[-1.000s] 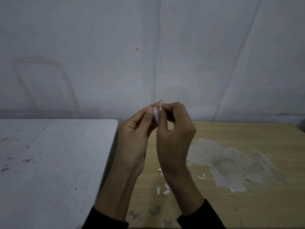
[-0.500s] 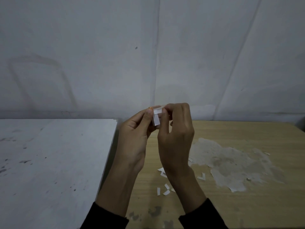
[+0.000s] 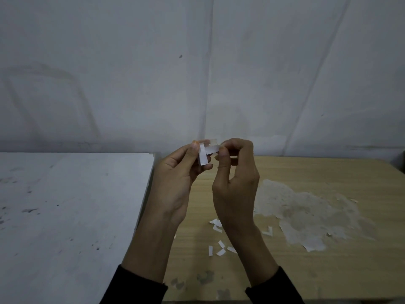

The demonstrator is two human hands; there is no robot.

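Left hand [image 3: 175,183] and right hand [image 3: 237,185] pinch, with curled fingers, a small flat white paper strip [image 3: 202,157] held aloft above the wood-grain surface [image 3: 328,270]. Angular white scraps [image 3: 220,249] and a rough pale residue patch [image 3: 306,216] lie below. A scuffed white surface [image 3: 65,216] adjoins, before a grey wall [image 3: 131,62].

The strip [image 3: 203,156] and scraps [image 3: 220,249] are matt white paper. The table [image 3: 317,172] is pale matt wood grain, with a rough patch [image 3: 306,213] of torn paper. The board [image 3: 65,205] is scuffed matt white.
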